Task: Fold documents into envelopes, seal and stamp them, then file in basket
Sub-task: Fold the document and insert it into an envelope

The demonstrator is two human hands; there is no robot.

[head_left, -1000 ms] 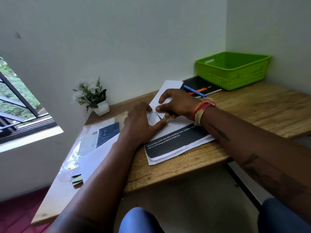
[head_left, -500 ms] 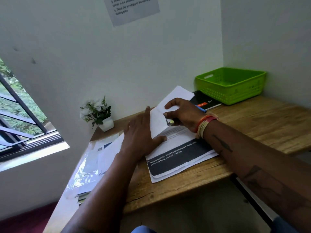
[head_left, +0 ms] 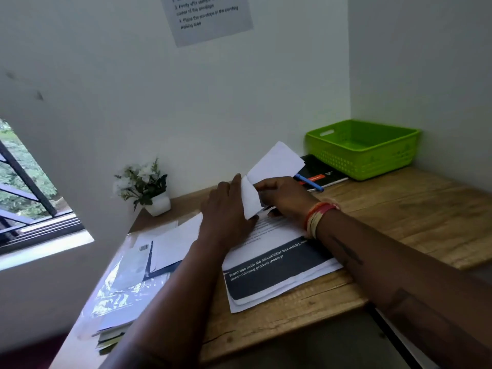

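Note:
A white envelope (head_left: 275, 162) is lifted off the desk at the middle, its far end tilted up toward the wall. My right hand (head_left: 283, 197) pinches it from the right with curled fingers. My left hand (head_left: 226, 209) lies beside it with straight fingers, and the envelope's near flap (head_left: 250, 202) rests against its thumb side. Under both hands lies a stack of printed documents (head_left: 274, 271) with a dark band of white text. The green basket (head_left: 383, 161) stands in the far right corner, and nothing shows inside it.
A black notebook (head_left: 323, 173) with a blue pen (head_left: 310, 183) lies in front of the basket. A small white potted plant (head_left: 151, 191) stands by the wall. Papers and plastic sleeves (head_left: 125, 278) are piled on the left. An instruction sheet (head_left: 210, 16) hangs on the wall.
The envelope has come up off the documents, its far end now raised. My right hand moved from pressing it flat to pinching it. The view has tilted upward.

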